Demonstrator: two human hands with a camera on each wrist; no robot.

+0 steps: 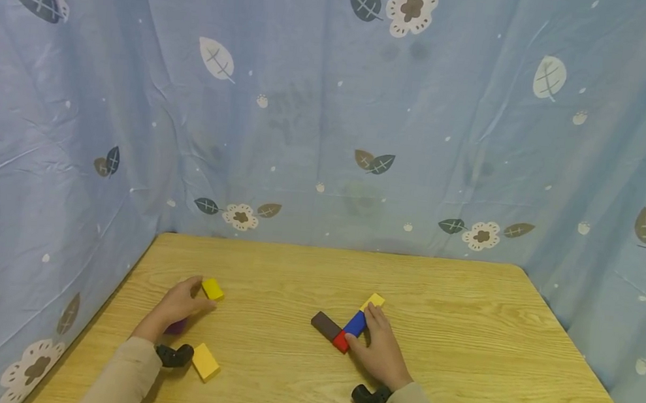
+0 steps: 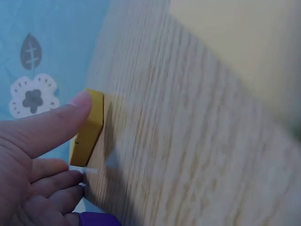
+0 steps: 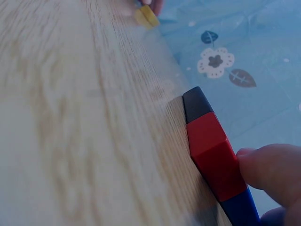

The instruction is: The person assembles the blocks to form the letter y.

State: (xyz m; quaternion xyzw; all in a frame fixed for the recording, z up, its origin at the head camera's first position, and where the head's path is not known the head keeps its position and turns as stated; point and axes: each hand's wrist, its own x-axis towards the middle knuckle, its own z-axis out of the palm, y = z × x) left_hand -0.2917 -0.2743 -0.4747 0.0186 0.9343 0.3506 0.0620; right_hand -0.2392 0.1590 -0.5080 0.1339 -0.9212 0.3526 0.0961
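Observation:
My left hand (image 1: 179, 302) reaches around a bright yellow block (image 1: 212, 289) at the table's left, thumb and fingers spread apart. In the left wrist view the thumb overlaps this yellow block (image 2: 88, 136). A purple block (image 1: 176, 327) lies partly hidden under that hand. My right hand (image 1: 379, 352) rests along a slanted row of blocks, fingers extended. The row has a pale yellow block (image 1: 375, 299), a blue block (image 1: 355, 324) and a red block (image 1: 341, 341). The thumb is at the red block (image 3: 216, 162). A dark brown block (image 1: 325, 326) branches off leftward from the red end.
An orange-yellow block (image 1: 206, 362) lies near the left wrist, beside its black wrist camera (image 1: 175, 355). Another black wrist camera (image 1: 370, 398) sits on the right wrist. Blue patterned curtain (image 1: 319, 129) hangs behind and beside the wooden table (image 1: 280, 269).

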